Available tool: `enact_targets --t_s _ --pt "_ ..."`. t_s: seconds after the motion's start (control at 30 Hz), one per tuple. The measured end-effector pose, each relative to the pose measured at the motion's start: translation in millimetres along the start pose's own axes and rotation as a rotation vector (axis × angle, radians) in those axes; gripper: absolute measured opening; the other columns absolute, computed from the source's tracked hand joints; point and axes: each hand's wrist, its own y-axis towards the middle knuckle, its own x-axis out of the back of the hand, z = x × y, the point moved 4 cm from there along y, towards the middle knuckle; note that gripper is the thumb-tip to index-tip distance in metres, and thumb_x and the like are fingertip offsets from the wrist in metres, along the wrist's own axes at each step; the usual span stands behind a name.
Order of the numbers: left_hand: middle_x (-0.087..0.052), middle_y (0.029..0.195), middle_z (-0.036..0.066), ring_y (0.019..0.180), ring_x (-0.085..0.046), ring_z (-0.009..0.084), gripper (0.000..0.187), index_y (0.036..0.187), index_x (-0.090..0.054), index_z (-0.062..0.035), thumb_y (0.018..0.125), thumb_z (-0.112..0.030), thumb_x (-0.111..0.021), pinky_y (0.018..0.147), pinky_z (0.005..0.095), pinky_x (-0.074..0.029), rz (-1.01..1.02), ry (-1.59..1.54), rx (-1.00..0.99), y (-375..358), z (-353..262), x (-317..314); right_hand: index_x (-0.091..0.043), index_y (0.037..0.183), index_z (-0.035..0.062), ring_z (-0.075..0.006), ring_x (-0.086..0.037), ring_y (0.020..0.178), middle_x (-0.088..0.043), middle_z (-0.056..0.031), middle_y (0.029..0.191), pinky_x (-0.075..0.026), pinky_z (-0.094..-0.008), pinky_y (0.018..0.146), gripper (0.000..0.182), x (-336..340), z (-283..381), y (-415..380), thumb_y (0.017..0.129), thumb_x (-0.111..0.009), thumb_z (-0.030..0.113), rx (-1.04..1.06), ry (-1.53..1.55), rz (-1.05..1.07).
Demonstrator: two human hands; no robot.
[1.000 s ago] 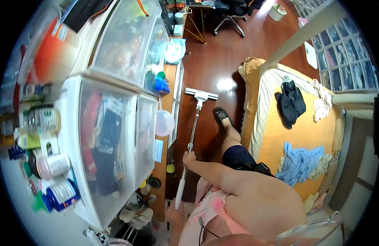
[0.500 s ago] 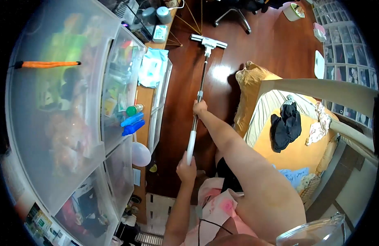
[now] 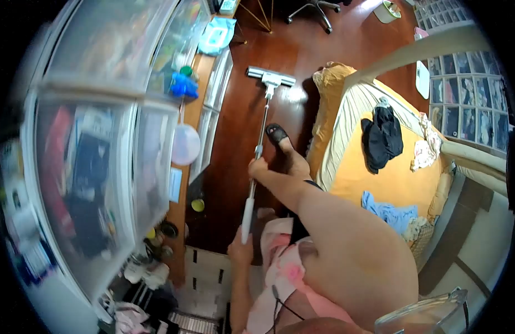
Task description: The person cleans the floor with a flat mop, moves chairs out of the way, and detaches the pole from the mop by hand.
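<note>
Nearest the person's body, the left hand [image 3: 240,249] has its fingers closed round the lower end of the white grip [image 3: 248,217] of a long mop [image 3: 262,129]. Farther up, the right hand [image 3: 258,168] has its fingers wrapped round the metal pole, just short of a grey collar [image 3: 258,151]. The mop slants away from the person, past a foot in a dark slipper [image 3: 277,133], which stands just beside the pole. To the left runs a wooden surface [image 3: 179,222]; to the right is the bed [image 3: 343,178]. Beyond the slipper, the mop's wide head [image 3: 272,78] appears to lie flat on the brown floor [image 3: 229,150], near the bed's corner; how hard it presses cannot be told.

The step in hand looks like a two-handed pass over the floor. Another stroke calls for steering with the right hand, driving with the left, and avoiding the slipper. Farthest off stand a chair base [image 3: 320,10] and a bin [image 3: 387,13].
</note>
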Motion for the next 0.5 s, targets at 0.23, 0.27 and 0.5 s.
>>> enact_targets --t_s 0.23,0.27,0.5 --pt "-0.075 0.105 0.022 0.093 -0.074 0.0364 0.047 0.135 -0.068 -0.0087 0.091 -0.024 -0.076 0.081 0.0433 -0.057 0.075 0.181 0.261 -198 152 79 -0.052 0.117 -0.0031 -0.0358 -0.071 0.064 -0.068 -0.0219 0.084 -0.060 -0.0467 0.048 0.032 -120 -233 -130 0.102 -0.056 0.025 -0.253 0.156 0.162" --pt "-0.075 0.105 0.023 0.092 -0.075 0.0348 0.046 0.133 -0.069 -0.0079 0.090 -0.022 -0.077 0.080 0.0424 -0.057 0.062 0.172 0.279 -206 156 82 -0.051 0.117 -0.0035 -0.0359 -0.071 0.063 -0.068 -0.0224 0.083 -0.060 -0.0471 0.047 0.032 -127 -246 -138 0.102 -0.056 0.024 -0.287 0.180 0.171" --pt "-0.076 0.100 0.024 0.084 -0.076 0.0271 0.044 0.128 -0.072 -0.0066 0.087 -0.018 -0.080 0.075 0.0396 -0.057 -0.076 -0.041 0.196 -153 146 38 -0.045 0.117 -0.0062 -0.0363 -0.068 0.056 -0.064 -0.0256 0.077 -0.058 -0.0496 0.043 0.029 -112 -213 -85 0.100 -0.055 0.016 -0.283 0.306 0.169"
